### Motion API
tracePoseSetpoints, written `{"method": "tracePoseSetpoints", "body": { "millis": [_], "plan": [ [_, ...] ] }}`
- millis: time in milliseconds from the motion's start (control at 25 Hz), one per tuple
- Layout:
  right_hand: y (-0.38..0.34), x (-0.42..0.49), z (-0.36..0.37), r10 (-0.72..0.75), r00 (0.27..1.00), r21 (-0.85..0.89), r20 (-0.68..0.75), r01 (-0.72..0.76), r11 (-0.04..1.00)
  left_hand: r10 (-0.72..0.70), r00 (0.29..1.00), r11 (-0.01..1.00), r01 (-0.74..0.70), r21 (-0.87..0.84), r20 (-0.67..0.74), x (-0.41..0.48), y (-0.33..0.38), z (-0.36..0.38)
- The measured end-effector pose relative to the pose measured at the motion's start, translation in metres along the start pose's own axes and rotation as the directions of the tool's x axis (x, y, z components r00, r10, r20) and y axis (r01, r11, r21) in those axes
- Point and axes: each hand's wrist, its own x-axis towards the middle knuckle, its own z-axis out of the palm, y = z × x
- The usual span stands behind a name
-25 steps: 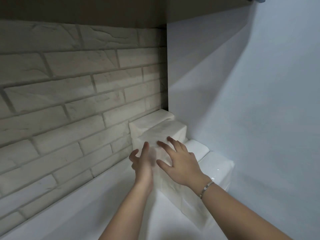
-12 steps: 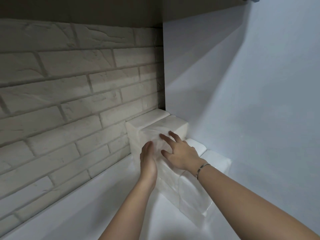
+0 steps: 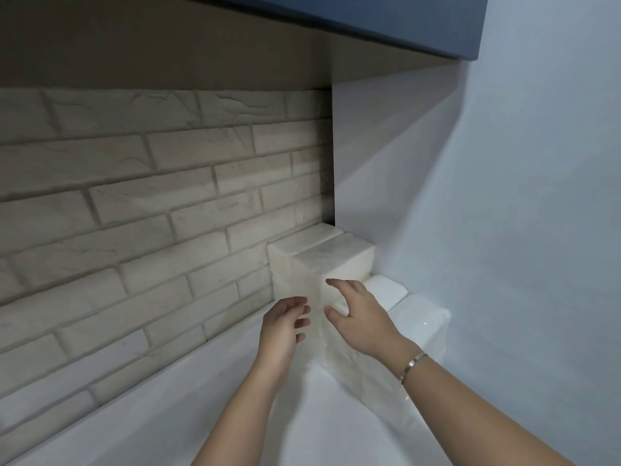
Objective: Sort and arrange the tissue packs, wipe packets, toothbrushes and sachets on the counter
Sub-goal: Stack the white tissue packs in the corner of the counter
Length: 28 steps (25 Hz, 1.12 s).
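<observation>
The left hand (image 3: 284, 327), loosely curled, and the right hand (image 3: 364, 319), fingers spread, are held empty and slightly apart beside white tissue packs (image 3: 336, 260) stacked in the counter (image 3: 201, 415) corner.

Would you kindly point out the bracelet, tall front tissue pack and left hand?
bracelet (image 3: 414, 363): head view, its metal band.
tall front tissue pack (image 3: 336, 255): head view, top face.
left hand (image 3: 280, 326): head view, back of hand.

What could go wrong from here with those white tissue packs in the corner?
1. The tall tissue packs stand side by side against the brick wall. The left hand and right hand are open right beside them, so a stray nudge might tip the front pack onto the counter.
2. The wrapping looks soft and creased, so a hard press could dent it.
</observation>
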Motion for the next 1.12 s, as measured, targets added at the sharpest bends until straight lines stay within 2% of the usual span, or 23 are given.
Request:
{"method": "tracePoseSetpoints", "body": {
  "millis": [320, 600, 760, 840, 1120],
  "plan": [
    [-0.058, -0.058, 0.022, -0.013, 0.999, 0.132, -0.037, 0.018, 0.991, -0.036, 0.997, 0.998, 0.031, -0.063, -0.072, -0.061, -0.011, -0.064],
    [-0.143, -0.114, 0.074, -0.031, 0.999, 0.276, 0.021, 0.024, 0.961, 0.013, 0.983, 0.999, -0.020, -0.039, -0.184, -0.137, -0.018, -0.165],
    [-0.204, -0.166, 0.122, -0.028, 0.996, 0.436, 0.081, -0.010, 0.900, 0.032, 0.971, 0.999, -0.029, 0.018, -0.236, -0.193, -0.033, -0.243],
    [-0.242, -0.199, 0.152, -0.021, 0.988, 0.502, 0.153, -0.059, 0.863, 0.033, 0.951, 0.999, -0.023, 0.036, -0.306, -0.224, -0.045, -0.292],
    [-0.324, -0.283, 0.248, -0.021, 0.945, 0.522, 0.326, -0.161, 0.837, -0.046, 0.891, 0.997, 0.067, 0.031, -0.452, -0.320, -0.081, -0.423]
  ]
}}
